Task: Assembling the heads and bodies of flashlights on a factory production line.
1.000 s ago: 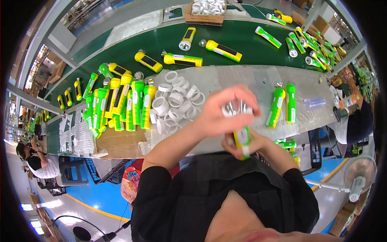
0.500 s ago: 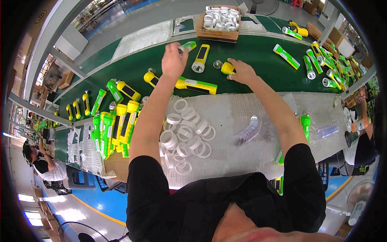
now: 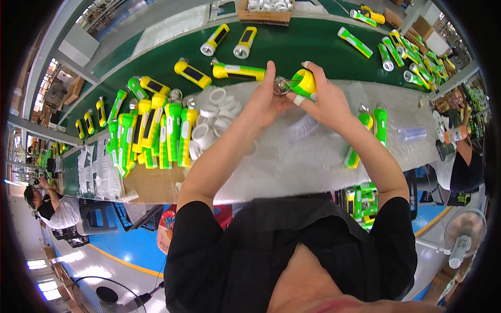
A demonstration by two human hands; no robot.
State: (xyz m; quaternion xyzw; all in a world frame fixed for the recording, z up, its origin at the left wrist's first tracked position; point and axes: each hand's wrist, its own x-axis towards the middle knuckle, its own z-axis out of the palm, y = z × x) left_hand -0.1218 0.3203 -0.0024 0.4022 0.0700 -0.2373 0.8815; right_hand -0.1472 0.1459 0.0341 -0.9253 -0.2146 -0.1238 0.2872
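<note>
A yellow and green flashlight (image 3: 306, 82) is in my right hand (image 3: 330, 101), its open head turned toward my left hand. Thin wires run from that head to a loose, shiny reflector (image 3: 282, 85). My left hand (image 3: 265, 103) is curled around the reflector, thumb up and fingers beneath. White plastic rings (image 3: 222, 122) lie in a heap by my left forearm, partly hidden by it. Beyond my hands, a yellow and green flashlight (image 3: 240, 71) lies on the green belt (image 3: 297, 44). Two flashlights with fitted heads, one (image 3: 215, 40) beside another (image 3: 245, 43), rest farther back.
Many flashlights (image 3: 151, 125) are piled at the left, their reflectors hanging loose. More flashlights (image 3: 417, 62) crowd the far right. A carton (image 3: 263, 15) of white rings stands at the back. Clear round lenses (image 3: 303, 127) lie on the plastic-covered bench (image 3: 282, 167). Other people sit at both sides.
My left hand has let go of what it held at the belt and come to the reflector. My right hand has brought its flashlight nearer. The view has tilted, shifting the scene upward.
</note>
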